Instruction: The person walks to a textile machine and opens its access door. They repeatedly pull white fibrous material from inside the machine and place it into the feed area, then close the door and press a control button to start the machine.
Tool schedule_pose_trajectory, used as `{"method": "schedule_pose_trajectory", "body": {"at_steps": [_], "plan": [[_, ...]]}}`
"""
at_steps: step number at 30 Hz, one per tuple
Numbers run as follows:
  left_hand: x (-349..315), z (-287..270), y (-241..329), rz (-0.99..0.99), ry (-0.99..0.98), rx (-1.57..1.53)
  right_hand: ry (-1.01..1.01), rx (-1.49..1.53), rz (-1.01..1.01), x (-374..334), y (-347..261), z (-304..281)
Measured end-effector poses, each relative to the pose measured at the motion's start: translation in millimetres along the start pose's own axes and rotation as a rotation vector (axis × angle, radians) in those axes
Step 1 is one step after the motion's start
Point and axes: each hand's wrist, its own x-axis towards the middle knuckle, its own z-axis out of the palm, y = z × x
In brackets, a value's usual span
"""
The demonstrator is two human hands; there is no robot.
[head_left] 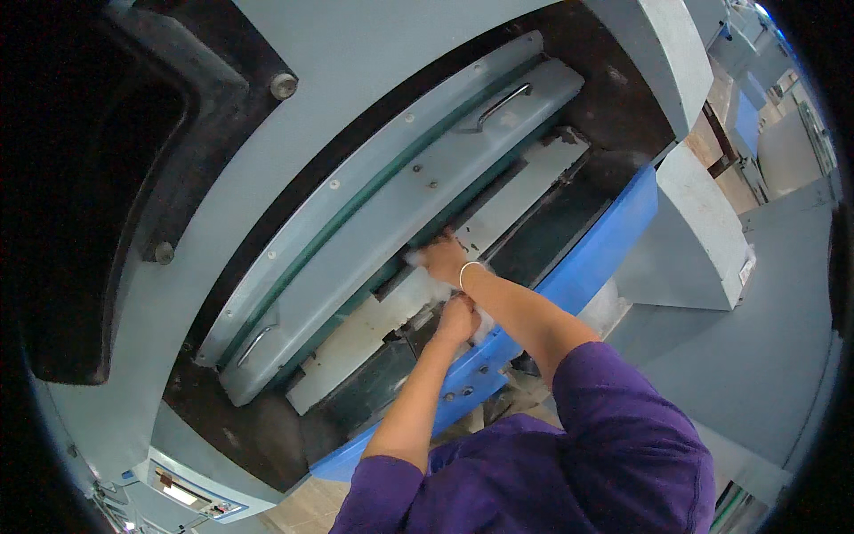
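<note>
Both my hands are inside the long opening of a grey machine. My right hand (442, 258), with a pale bracelet at its wrist, reaches across a worn, whitish metal strip (347, 354) to the dark gap under a grey bar. Its fingers are bent around white fluffy fibre (414, 258), which pokes out beside them. Nearer to me, my left hand (458, 319) is closed at the near edge of the strip. A white tuft (485, 327) shows at its right side; its fingertips are partly hidden.
The grey bar (374, 227) carries two metal handles (503, 107). A blue panel (609, 236) edges the opening on my side. Dark brown end walls (227, 425) close off the opening. A black, bolted cover (200, 89) stands at upper left, and a control panel (191, 489) at lower left.
</note>
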Motion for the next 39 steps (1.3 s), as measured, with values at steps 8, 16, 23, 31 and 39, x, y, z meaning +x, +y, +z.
{"method": "schedule_pose_trajectory", "body": {"at_steps": [8, 16, 23, 31, 39], "plan": [[-61.2, -83.6, -45.9, -0.500, 0.560, -0.524, -0.103, 0.309, -0.431, -61.9, -66.6, -27.9], [2.8, -18.3, -45.4, -0.204, 0.184, 0.026, 0.048, 0.336, -0.384, -154.4, -45.0, -54.0], [-39.5, -35.2, -18.0, -0.263, 0.477, -0.196, 0.386, 0.785, 0.256, -119.3, -7.6, -57.5], [-92.8, -67.8, -45.5, -0.571, 0.058, -0.191, 0.168, 0.217, -0.005, -42.0, -65.7, -16.4], [-37.5, -111.4, -43.6, -0.530, 0.362, -0.967, -0.075, 0.151, -0.514, -107.8, -107.5, -43.3]]}}
